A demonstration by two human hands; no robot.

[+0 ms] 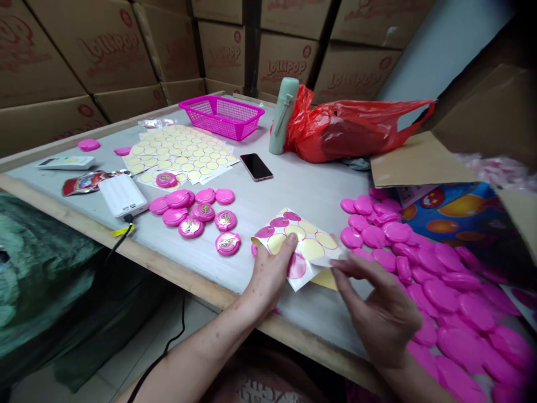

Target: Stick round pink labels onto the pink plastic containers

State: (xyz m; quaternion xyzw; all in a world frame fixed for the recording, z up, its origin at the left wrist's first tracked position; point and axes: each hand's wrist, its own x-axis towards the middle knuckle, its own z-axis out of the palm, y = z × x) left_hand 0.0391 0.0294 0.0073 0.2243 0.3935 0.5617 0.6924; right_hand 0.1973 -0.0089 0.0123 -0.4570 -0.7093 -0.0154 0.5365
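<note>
Near the table's front edge, my left hand grips a sheet of round stickers, thumb on top. The sheet shows yellow and magenta circles, and its lower edge curls. At its right edge my right hand pinches a pale, thin piece that lifts from the sheet; the fingertips are slightly blurred. Left of the sheet lie several round pink cases, some with a printed label on top. A large heap of plain pink cases spreads beside and beyond my right hand.
Farther back are yellow sticker sheets, a phone, a pink basket, a green bottle and a red bag. A white power bank with a cable lies left. An open carton stands right.
</note>
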